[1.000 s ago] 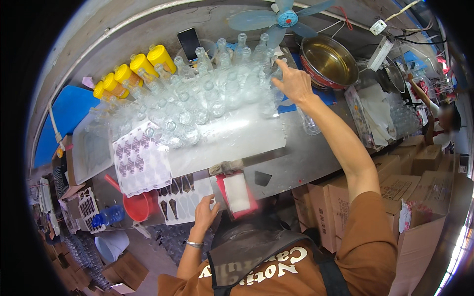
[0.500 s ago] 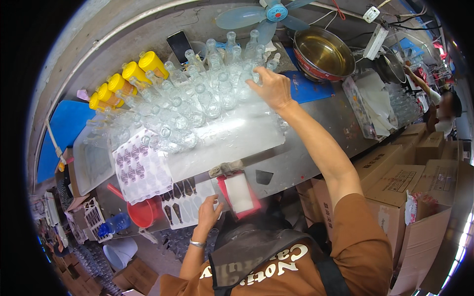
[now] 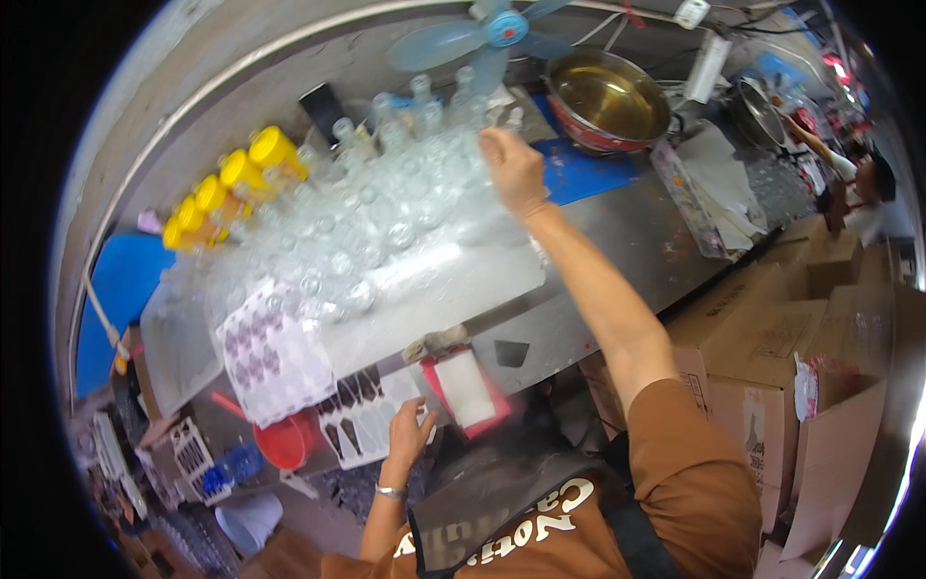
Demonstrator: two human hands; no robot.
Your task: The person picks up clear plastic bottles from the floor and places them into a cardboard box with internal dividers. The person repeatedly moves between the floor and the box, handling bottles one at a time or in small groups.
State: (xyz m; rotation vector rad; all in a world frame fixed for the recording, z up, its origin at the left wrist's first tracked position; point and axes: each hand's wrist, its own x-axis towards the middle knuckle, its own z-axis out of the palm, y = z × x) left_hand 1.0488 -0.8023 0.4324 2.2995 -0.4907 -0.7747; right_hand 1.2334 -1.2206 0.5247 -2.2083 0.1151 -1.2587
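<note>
My right hand [image 3: 516,176] reaches to the right end of a crowd of clear glass bottles [image 3: 400,232]. Its fingers are curled round a glass bottle there, blurred and mostly hidden by the hand. Low in front of me, my left hand [image 3: 410,434] hovers empty with fingers apart, by the edge of a sheet of dark, bottle-shaped labels [image 3: 359,410]. Another label sheet [image 3: 270,362] with purplish prints lies farther left, against the front bottles. Beside the left hand is a red tray with a white pad [image 3: 465,388], with a rolled cloth [image 3: 434,343] behind it.
Several yellow containers [image 3: 278,150] line the back left. A fan [image 3: 506,29] and a metal basin of yellowish liquid [image 3: 610,96] stand at the back. A red dipper [image 3: 282,444] sits front left. Cardboard boxes [image 3: 748,328] fill the right, where another person [image 3: 858,188] works.
My right hand's fingers have closed more tightly at the bottles. The whole view has shifted slightly and blurred. My left hand stays by the label sheet.
</note>
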